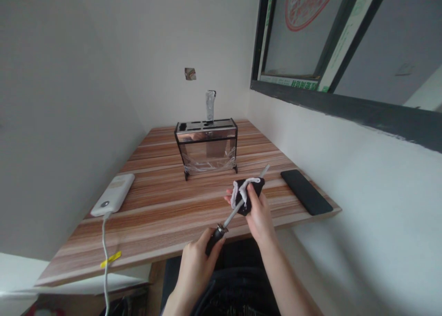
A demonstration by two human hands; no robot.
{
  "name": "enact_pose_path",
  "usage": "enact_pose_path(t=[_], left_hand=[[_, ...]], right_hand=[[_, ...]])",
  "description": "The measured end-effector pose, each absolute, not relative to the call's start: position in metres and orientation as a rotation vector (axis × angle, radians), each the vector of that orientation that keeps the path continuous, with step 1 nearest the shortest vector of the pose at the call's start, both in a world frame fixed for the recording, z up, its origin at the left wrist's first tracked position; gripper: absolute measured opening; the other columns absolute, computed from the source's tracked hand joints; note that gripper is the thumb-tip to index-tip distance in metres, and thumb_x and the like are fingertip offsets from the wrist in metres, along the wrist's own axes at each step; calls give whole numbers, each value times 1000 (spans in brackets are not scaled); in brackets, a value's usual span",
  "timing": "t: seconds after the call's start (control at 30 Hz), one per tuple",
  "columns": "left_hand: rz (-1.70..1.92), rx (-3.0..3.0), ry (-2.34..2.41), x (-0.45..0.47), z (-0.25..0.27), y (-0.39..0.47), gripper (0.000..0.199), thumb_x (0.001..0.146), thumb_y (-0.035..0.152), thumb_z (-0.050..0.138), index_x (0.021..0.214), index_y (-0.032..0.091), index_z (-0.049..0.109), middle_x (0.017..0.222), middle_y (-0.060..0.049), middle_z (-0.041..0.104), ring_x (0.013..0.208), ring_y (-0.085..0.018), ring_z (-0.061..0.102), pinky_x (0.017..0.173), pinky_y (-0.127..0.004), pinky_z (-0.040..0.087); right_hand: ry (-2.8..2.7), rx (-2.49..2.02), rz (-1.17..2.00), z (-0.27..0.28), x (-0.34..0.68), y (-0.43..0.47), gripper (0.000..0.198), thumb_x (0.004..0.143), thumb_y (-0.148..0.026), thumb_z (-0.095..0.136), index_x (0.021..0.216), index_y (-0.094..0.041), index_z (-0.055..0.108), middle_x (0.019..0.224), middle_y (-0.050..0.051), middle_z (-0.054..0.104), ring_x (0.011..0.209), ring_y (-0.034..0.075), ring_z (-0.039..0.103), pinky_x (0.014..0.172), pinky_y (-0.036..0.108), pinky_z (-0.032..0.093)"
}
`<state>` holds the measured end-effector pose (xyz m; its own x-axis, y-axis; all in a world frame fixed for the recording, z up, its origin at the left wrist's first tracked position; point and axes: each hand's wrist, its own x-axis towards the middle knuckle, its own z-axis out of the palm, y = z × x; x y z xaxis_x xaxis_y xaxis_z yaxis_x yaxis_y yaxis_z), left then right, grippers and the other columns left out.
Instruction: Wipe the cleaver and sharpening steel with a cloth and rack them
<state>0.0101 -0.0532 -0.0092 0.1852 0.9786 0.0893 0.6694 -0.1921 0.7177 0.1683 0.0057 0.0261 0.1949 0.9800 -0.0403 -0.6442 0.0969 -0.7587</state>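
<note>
Two closed grips: your left fingers (204, 239) clasp the honing steel (233, 214) by its black handle (213, 242); its long axis runs forward-right from them, under a black-and-white cloth (244, 190) pinched by your right fingers (253, 197), nearer its tip (265, 169).

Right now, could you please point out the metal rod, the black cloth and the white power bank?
Metal rod (233, 213): head view, on its bare shaft.
Black cloth (242, 190): head view, on its white edging.
White power bank (115, 191): head view, on its top face.

Desk (155, 205) and window (297, 35) show a plain room.
</note>
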Motion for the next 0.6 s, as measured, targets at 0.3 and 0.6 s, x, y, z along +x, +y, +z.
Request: enact_pose_path(t=[0.3,0.6], left_hand=[[931,1892,1566,10,-2,-40,24,86,29,46,100,18,61,79,-5,73,70,-20,69,58,-21,45],[971,1865,1529,8,-5,-44,29,86,28,44,105,14,61,80,-7,73,68,-20,69,57,-21,46]], right_hand=[[-915,-847,1331,20,127,-18,37,81,-51,59,90,-17,69,79,8,74,85,27,71,84,42,54],[-896,-813,1434,22,127,-20,38,74,-48,68,93,-15,66,83,10,74,85,29,71,82,41,55]])
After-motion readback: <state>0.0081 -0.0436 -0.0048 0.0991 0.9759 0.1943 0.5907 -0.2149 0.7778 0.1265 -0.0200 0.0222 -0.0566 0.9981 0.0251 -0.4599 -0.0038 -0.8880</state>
